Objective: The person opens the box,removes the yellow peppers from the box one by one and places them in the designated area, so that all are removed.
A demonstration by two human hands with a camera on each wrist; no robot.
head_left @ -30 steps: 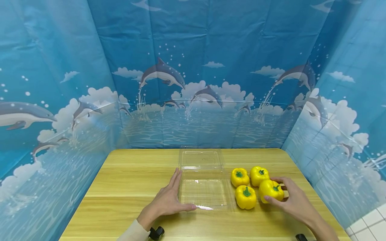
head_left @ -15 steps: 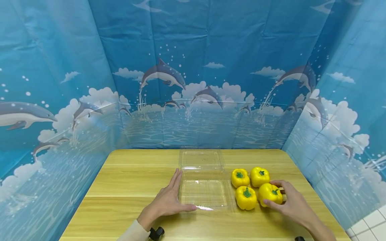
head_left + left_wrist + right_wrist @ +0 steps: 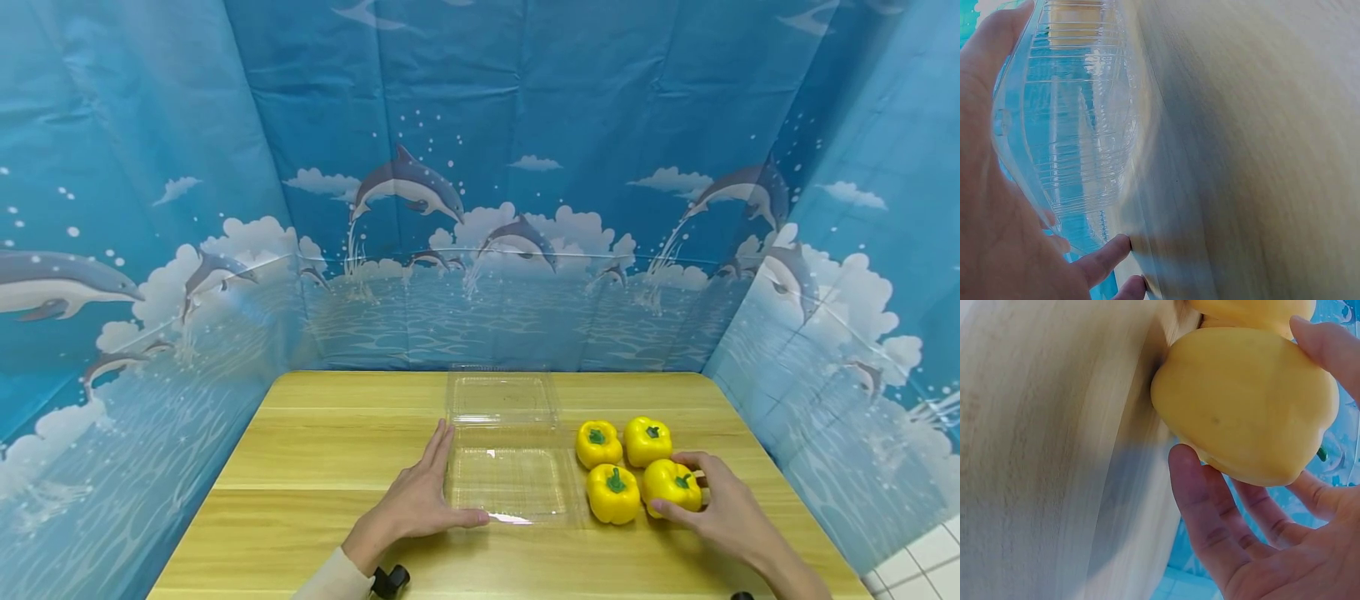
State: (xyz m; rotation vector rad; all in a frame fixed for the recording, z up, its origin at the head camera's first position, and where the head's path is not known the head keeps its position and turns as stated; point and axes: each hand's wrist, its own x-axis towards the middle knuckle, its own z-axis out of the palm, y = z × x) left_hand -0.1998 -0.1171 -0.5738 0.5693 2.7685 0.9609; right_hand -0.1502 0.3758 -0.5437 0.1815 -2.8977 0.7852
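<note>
Now my right hand (image 3: 720,508) cups the nearest yellow pepper (image 3: 670,483), fingers curled around it on the table (image 3: 315,467).

I count four glossy yellow bell peppers (image 3: 622,467) with green stems, clustered just right of the one clear plastic hinged clamshell box (image 3: 504,450); that box lies open on one pale wooden table (image 3: 315,450).
</note>
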